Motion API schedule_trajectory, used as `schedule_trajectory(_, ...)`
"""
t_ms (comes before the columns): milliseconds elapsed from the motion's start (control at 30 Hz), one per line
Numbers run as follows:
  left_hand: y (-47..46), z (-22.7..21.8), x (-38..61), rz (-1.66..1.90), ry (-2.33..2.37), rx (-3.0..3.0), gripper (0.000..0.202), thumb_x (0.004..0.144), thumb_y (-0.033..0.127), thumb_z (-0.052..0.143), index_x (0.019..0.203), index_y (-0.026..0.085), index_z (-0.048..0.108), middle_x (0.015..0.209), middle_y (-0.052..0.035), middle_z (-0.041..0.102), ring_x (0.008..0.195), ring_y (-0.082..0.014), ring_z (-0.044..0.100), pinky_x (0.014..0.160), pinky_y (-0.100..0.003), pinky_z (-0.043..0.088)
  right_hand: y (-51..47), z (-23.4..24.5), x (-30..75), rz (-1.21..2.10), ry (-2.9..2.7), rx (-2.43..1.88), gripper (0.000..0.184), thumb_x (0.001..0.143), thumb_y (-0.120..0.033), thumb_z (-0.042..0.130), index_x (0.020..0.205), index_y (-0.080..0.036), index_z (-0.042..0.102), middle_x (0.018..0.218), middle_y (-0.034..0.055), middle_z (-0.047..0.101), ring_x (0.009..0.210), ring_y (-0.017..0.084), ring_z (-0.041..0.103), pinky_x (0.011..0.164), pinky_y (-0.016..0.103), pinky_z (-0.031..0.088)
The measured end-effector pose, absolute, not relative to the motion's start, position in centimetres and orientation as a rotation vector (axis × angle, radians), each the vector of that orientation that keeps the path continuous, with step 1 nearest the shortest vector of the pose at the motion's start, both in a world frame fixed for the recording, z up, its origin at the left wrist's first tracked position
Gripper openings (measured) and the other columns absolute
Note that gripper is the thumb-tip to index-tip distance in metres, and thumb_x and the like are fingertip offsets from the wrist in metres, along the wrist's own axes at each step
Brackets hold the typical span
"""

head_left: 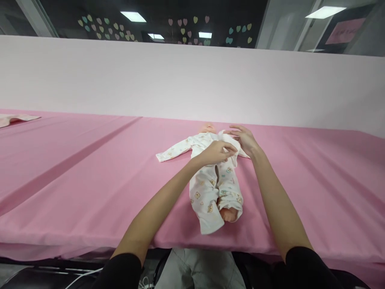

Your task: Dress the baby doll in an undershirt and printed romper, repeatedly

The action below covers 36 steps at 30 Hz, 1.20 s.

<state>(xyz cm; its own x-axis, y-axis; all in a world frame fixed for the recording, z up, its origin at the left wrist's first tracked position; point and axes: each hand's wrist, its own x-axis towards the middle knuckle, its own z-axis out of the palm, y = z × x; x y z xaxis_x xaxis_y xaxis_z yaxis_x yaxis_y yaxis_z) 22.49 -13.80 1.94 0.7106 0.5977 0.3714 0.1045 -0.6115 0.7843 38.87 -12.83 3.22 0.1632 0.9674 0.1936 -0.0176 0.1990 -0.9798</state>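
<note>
A baby doll lies on its back, its head pointing away from me. It wears a white long-sleeved baby top with small prints, and matching trousers. One bare foot shows at a trouser opening; the other trouser leg covers its end. Over the doll's middle, my left hand is closed, fingertips pinched at the front of the top. My right hand is at the top's right side, by the shoulder, fingers curved but apart. The right sleeve is mostly hidden behind that hand.
A pink sheet with creases covers the wide table. Behind it rises a white wall panel below dark glass with heart stickers. A folded pale cloth lies at the far left. The table's front edge is close to my lap.
</note>
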Motion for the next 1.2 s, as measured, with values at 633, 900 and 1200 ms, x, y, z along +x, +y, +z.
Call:
schedule_trajectory(633, -10.6, -2.8, 21.0, 0.835, 1.537, 2.657, 0.038, 0.091, 0.031, 0.033, 0.119, 0.012, 0.050, 0.125, -0.0130, 0.055, 0.120, -0.0255, 0.047, 0.100, -0.039, 0.034, -4.4, 0.6, 30.6, -0.010, -1.592, -2.118, 0.040, 0.082, -0.036, 0.054, 0.112, -0.010, 0.060, 0.116, 0.0180, 0.057, 0.111, 0.033, 0.048, 0.090, 0.044, 0.039)
schedule_trajectory(900, -7.4, -0.8, 22.7, 0.836, 1.892, 2.151, 0.027, 0.089, 0.027, 0.033, 0.102, 0.018, 0.055, 0.103, -0.0121, 0.066, 0.100, -0.0262, 0.061, 0.081, -0.037, 0.043, -4.0, -1.3, 31.5, 0.028, -1.477, -2.008, 0.029, 0.082, -0.030, 0.055, 0.100, -0.010, 0.066, 0.103, 0.0159, 0.064, 0.103, 0.030, 0.054, 0.083, 0.036, 0.042)
schedule_trajectory(1200, -5.1, -2.0, 25.2, 0.939, 1.980, 2.168, 0.027, 0.091, 0.029, 0.033, 0.101, 0.021, 0.057, 0.109, -0.0101, 0.061, 0.105, -0.0257, 0.054, 0.084, -0.037, 0.042, -3.5, -2.7, 33.0, 0.102, -1.392, -1.869, 0.030, 0.088, -0.019, 0.040, 0.096, -0.012, 0.069, 0.099, 0.0135, 0.067, 0.097, 0.026, 0.059, 0.081, 0.032, 0.043)
